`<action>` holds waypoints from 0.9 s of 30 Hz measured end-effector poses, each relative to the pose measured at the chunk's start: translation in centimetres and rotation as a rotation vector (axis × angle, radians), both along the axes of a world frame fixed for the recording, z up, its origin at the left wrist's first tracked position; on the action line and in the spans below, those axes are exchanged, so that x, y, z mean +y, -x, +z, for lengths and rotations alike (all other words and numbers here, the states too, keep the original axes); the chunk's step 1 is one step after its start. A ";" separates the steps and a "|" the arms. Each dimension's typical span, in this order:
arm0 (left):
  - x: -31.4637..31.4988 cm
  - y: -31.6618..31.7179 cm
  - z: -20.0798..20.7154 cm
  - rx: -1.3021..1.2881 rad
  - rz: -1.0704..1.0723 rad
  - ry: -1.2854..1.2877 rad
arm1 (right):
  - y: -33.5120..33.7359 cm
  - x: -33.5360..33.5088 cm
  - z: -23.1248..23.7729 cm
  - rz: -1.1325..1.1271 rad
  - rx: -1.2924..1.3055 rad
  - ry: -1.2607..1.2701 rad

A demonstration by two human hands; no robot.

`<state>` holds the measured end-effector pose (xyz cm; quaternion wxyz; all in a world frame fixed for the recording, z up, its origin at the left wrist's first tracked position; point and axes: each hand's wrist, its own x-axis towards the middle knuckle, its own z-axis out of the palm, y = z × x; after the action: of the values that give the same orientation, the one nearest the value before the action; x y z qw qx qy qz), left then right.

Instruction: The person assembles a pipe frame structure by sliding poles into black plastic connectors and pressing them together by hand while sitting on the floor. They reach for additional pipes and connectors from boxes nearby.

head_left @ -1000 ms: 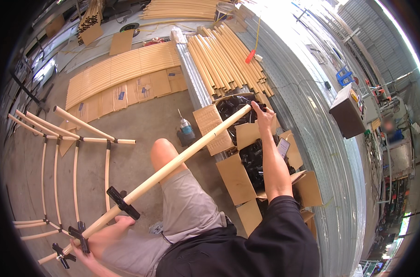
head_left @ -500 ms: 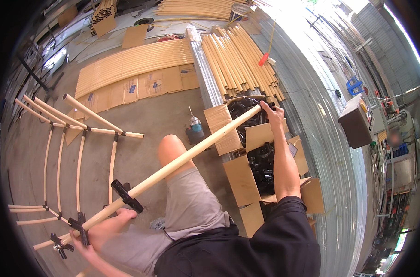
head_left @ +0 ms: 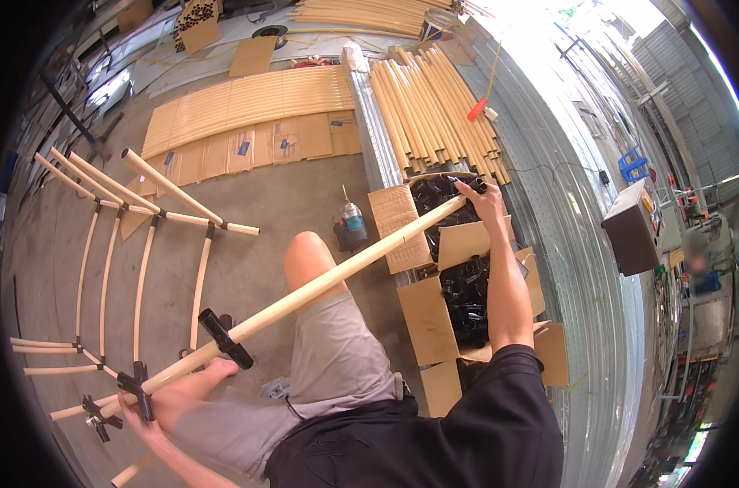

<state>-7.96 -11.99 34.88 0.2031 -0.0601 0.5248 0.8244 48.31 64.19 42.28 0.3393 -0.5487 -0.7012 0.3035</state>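
Note:
A long beige pipe [head_left: 337, 275] slants across my lap from lower left to upper right. At its upper end my right hand [head_left: 485, 202] is closed, above an open carton of black pipe joints [head_left: 434, 192]. Something black shows between those fingers; I cannot tell whether it is held too. Near the lower end my left hand [head_left: 140, 416] is closed around the pipe, beside a black joint [head_left: 135, 385]. Another black joint [head_left: 226, 338] sits across the pipe farther up, and a black joint with metal parts [head_left: 98, 418] is at the low end.
A frame of joined beige pipes [head_left: 150, 268] stands at the left. A cordless drill [head_left: 351, 226] stands on the floor near the cartons. A second carton of black joints [head_left: 428, 321] is beside my right arm. Pipe stacks [head_left: 252, 106] lie behind, and long metal profiles [head_left: 585, 325] run along the right.
The whole view has shifted slightly, so most things appear a little farther right. Both hands stay on the pipe, with little visible movement along it.

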 end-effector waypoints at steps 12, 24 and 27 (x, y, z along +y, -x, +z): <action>-0.4 -0.5 0.2 -0.032 0.140 0.083 | 1.2 -5.4 0.2 -0.010 0.237 0.275; 1.0 -1.5 1.6 -0.039 0.154 0.068 | 7.9 -17.3 -1.5 0.180 0.566 0.355; 0.3 -1.0 0.3 -0.046 0.128 0.060 | 8.7 -18.7 -1.4 0.234 0.591 0.365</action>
<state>-6.97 -11.71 35.19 0.1600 -0.1186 0.5395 0.8181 39.60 45.45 40.92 0.3868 -0.4049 -0.5651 0.6058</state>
